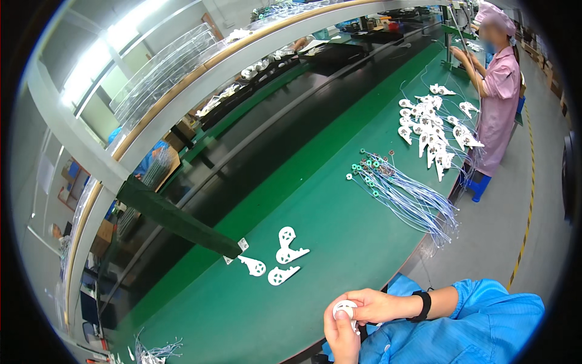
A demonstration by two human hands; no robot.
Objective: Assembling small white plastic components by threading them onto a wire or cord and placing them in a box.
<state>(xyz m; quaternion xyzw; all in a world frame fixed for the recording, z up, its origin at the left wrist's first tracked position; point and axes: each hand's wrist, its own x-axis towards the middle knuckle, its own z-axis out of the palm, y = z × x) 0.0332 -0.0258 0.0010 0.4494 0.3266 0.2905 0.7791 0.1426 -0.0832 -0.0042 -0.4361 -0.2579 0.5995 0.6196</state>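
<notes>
Close to the table's near edge, both my hands are closed around one white round plastic part (344,307). My left hand (341,335) grips it from below, its thumb lying over the face. From the right, my right hand (371,305), with a black band on the wrist, pinches the same part. My fingers hide much of its underside. Ahead on the green table lie several loose white plastic parts (282,276), each with a round slotted head and a tapering arm.
A bundle of blue-white wires (409,197) with small green and brown ends lies to the right. Beyond it is a pile of white parts with wires (429,124). A co-worker in pink (500,91) stands at the far right. A dark post (179,215) slants down to the table.
</notes>
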